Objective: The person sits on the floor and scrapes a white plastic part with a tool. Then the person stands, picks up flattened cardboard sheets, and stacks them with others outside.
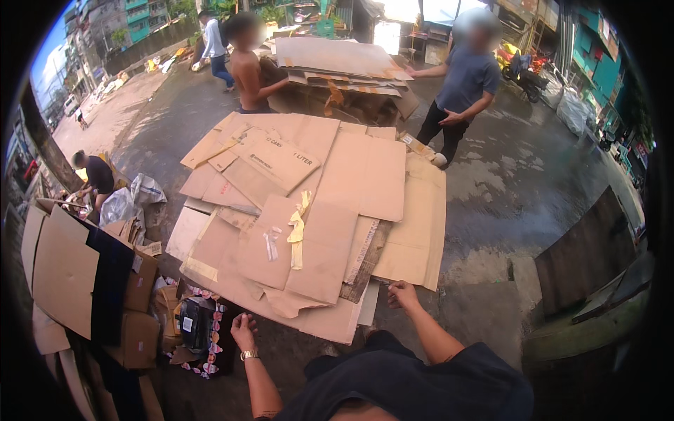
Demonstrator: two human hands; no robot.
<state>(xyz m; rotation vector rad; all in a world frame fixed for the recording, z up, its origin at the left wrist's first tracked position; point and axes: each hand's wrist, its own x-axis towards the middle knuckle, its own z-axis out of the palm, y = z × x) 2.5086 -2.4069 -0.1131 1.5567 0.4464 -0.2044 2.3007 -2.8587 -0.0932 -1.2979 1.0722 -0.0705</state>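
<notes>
A wide heap of flattened brown cardboard sheets (316, 210) lies on the wet concrete in front of me. My left hand (243, 330) hangs with curled fingers at the near left edge of the heap, a watch on its wrist, and holds nothing that I can see. My right hand (401, 293) is closed into a loose fist at the near right edge of the heap, close to the lowest sheet. Strips of yellowish tape (298, 228) cross the top sheet near the middle.
Two people (460, 84) stand at a second cardboard stack (337, 67) beyond the heap. A crouching person (95, 175) is at the left by white bags. Folded boxes (77, 281) lean at my left. Dark boards (590, 252) lie at the right.
</notes>
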